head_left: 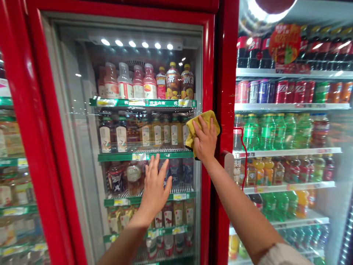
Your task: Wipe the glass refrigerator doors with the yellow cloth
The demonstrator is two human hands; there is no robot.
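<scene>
My right hand (205, 138) presses a yellow cloth (190, 127) with a dark edge against the right side of a red-framed cooler door (208, 206). The cloth overlaps both the glass and the red frame, and my fingers lie spread over it. Lower and to the left, my left hand (157, 182) is raised in front of the glass pane (79, 147), fingers apart and nothing in it. Whether its fingertips touch the glass cannot be made out. Shelves of bottled drinks show behind the pane.
To the right stands another cooler with cans (289, 92) and green bottles (268, 130). A grey door handle (228, 169) and a thin red cord (245, 158) are near my right forearm. Another red-framed cooler (52, 154) is at the left.
</scene>
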